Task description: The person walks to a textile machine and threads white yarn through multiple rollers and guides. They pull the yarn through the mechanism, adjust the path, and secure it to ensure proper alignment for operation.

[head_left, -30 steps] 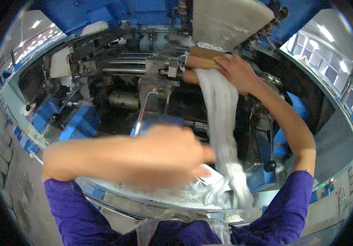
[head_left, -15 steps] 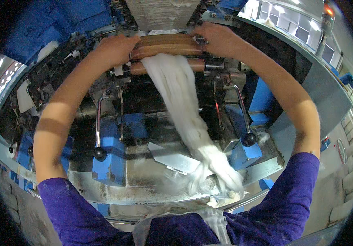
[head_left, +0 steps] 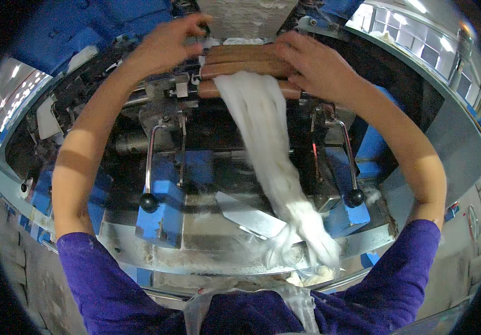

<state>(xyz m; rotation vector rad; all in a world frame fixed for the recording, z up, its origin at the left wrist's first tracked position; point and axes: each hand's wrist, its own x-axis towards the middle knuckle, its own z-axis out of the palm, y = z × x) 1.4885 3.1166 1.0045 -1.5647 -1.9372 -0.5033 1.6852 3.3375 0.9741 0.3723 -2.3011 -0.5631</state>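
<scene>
Brown rollers (head_left: 235,68) lie across the machine at the top middle. A thick band of loose white fibre (head_left: 263,123) hangs out between them and runs down toward me. My left hand (head_left: 168,46) is raised off the rollers' left end, its fingers apart and nothing in them. Over the right end, my right hand (head_left: 321,64) has its fingers spread, touching or just above the upper roller. Its fingertips partly cover that end.
Two metal levers with black knobs (head_left: 149,202) (head_left: 355,197) flank the fibre, beside blue blocks (head_left: 159,229). A pale angled plate (head_left: 251,215) lies below. A metal rail (head_left: 346,281) crosses in front of me. A grey panel (head_left: 251,19) stands behind the rollers.
My left hand has let go of the roller's left end and lifted away. My right hand has loosened and shifted inward over the right end. The whole view has moved slightly left.
</scene>
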